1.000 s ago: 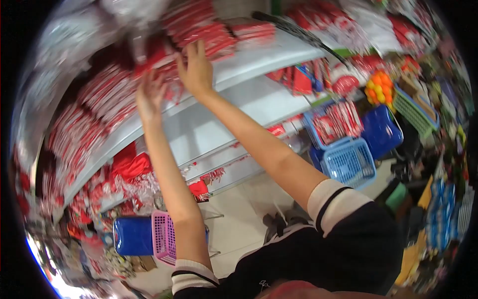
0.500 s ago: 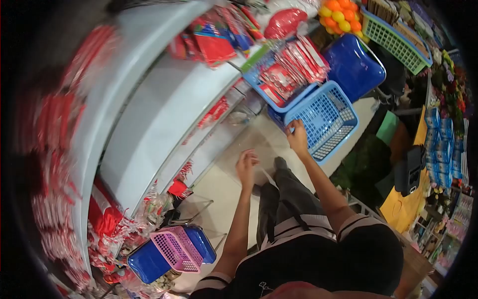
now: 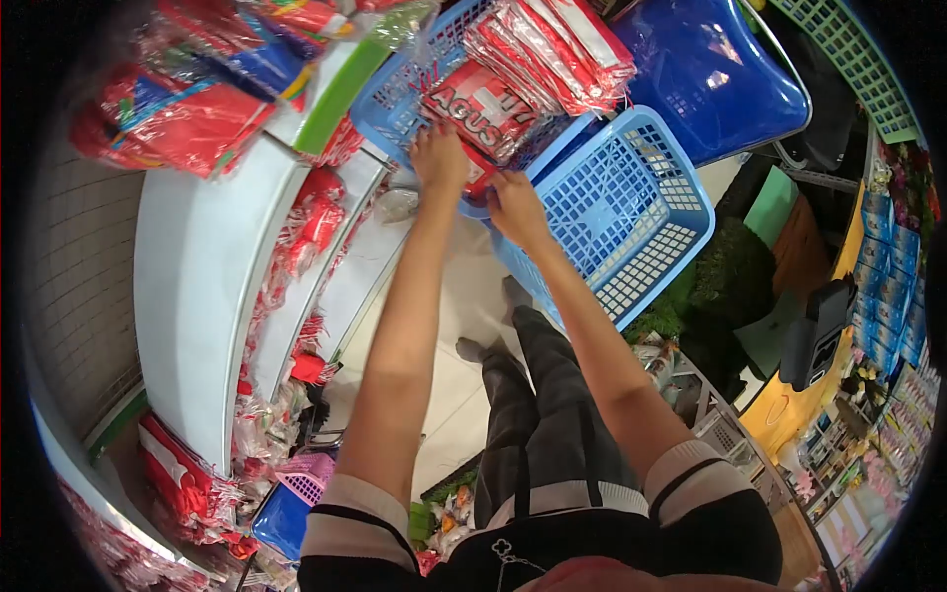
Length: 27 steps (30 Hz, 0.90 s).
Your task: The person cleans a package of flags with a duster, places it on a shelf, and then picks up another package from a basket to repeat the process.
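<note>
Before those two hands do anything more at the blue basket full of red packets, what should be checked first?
1. Both hands at the packets: ok. The left hand rests on the red packets; the right hand is at their near edge.
2. Firm hold on a packet: cannot tell; the fingertips are hidden.
3. Full basket steady: cannot tell; what it rests on is out of sight.
4. Empty basket beside it free: ok; nothing lies in it.
5. Floor by the feet: ok; bare tile shows around the shoes.
</note>
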Available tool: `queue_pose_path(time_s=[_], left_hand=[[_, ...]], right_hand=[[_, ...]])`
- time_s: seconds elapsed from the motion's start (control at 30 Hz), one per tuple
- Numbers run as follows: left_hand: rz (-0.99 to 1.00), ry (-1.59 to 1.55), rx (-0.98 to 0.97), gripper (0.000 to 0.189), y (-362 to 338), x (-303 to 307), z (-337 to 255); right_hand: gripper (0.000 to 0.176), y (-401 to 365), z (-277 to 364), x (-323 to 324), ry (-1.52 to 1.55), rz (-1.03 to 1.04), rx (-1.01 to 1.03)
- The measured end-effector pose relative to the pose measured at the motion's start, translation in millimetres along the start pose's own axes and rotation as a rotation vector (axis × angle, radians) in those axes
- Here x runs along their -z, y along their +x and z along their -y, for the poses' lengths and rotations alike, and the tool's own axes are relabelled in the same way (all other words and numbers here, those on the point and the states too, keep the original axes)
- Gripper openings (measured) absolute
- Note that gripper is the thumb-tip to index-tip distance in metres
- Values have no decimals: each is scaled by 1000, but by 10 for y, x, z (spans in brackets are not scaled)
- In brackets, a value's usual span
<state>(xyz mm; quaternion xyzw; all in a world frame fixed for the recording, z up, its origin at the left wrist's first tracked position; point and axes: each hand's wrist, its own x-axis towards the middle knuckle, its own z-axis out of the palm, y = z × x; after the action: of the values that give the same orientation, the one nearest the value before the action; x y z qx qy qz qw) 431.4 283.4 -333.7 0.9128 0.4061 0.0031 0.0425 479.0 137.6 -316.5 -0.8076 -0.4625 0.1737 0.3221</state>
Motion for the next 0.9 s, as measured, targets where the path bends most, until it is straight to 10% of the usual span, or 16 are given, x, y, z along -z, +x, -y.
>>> queue_pose_path(time_s=[0.1, 0.33, 0.57, 0.67, 0.8, 0.9], left_hand=[[334, -57, 287, 34, 366, -288, 133], [306, 223, 106, 37, 375, -226, 198], [261, -1072, -156, 38, 179, 504, 358], [515, -1376, 100, 42, -332, 1346, 291], [433, -1831, 235, 48, -1208, 1849, 236], [274, -2562, 494, 51, -1920, 1989, 192]], right_hand=[[16, -12, -60, -104, -108, 84, -9], [17, -13, -128, -53, 71, 85, -49], [45, 67, -21, 536, 300, -197, -171], [51, -49, 92, 854, 447, -47, -63], [55, -382, 702, 1507, 1006, 631, -338], [48, -795, 1204, 1653, 1202, 670, -437]])
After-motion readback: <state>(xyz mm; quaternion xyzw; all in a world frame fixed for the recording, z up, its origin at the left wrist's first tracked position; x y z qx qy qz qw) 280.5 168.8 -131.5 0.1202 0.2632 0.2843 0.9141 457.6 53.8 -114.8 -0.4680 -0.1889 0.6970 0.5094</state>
